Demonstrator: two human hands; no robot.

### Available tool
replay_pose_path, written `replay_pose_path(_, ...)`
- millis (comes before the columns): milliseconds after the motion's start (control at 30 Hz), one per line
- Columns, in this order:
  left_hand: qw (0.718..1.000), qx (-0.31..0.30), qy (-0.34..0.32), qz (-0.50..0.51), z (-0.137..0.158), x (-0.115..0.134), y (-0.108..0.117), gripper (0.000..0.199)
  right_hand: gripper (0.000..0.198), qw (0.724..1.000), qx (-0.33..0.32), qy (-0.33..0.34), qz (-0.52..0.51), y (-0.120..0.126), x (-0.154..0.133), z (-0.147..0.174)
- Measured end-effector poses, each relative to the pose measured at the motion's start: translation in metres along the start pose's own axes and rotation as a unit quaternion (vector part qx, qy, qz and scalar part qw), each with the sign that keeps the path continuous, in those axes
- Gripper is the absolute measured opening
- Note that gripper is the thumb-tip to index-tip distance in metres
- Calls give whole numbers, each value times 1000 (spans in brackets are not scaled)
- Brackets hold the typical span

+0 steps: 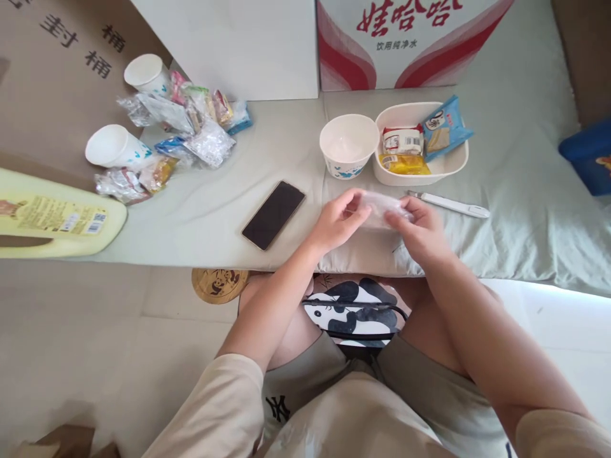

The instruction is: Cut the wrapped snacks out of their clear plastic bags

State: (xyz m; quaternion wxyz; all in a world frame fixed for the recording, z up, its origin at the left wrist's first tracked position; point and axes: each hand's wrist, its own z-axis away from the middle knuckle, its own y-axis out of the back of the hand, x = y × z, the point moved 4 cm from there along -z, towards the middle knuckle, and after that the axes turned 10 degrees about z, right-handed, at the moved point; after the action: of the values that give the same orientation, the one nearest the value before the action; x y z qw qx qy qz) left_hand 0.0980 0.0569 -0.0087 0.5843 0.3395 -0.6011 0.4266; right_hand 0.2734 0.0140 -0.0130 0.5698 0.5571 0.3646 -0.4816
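Between my two hands is a clear, crinkled plastic wrapper (380, 207), held low over the cloth; whether anything is inside it I cannot make out. The fingers of my left hand (341, 219) pinch its left end. My right hand (422, 229) grips the other end between thumb and fingers. Just beyond my left hand stands a white paper bowl (348, 143). Beside it a white rectangular tub (420, 177) holds a red-and-white packet (402, 140), a yellow packet (405, 165) and a blue snack packet (445, 130). A white-handled utility knife (451, 203) lies past my right hand.
A black phone (273, 215) lies left of my hands. Farther left are two paper cups (111, 147) on their sides and a heap of packaged snacks (191, 121). A yellow jug (57, 213) lies at the left edge. Large boxes (410, 57) stand at the back.
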Motion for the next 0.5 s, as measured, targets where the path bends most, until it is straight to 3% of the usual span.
replay_pose_path(100, 998, 27, -16, -60, 2, 4, 8, 23, 58, 995, 93, 33, 23, 10, -14, 4)
replay_pose_path(167, 996, 11, -26, -88, 3, 7, 9, 20, 55, 983, 137, 97, 68, 14, -42, -2)
replay_pose_path(267, 991, -27, -46, -120, 4, 11, 8, 17, 48, 934, 169, 219, 224, 4, -100, -36)
replay_pose_path(333, 988, -43, -47, -137, 5, 13, 8, 17, 47, 903, 120, 235, 340, -18, -125, -77)
replay_pose_path(367, 988, -48, -43, -143, 5, 14, 8, 17, 48, 901, 72, 227, 362, -31, -131, -101)
replay_pose_path(433, 987, -58, -30, -149, 6, 14, 9, 17, 48, 924, -43, 200, 323, -60, -134, -143)
replay_pose_path(500, 986, -67, -20, -154, 8, 15, 10, 17, 41, 932, -74, 209, 286, -83, -134, -169)
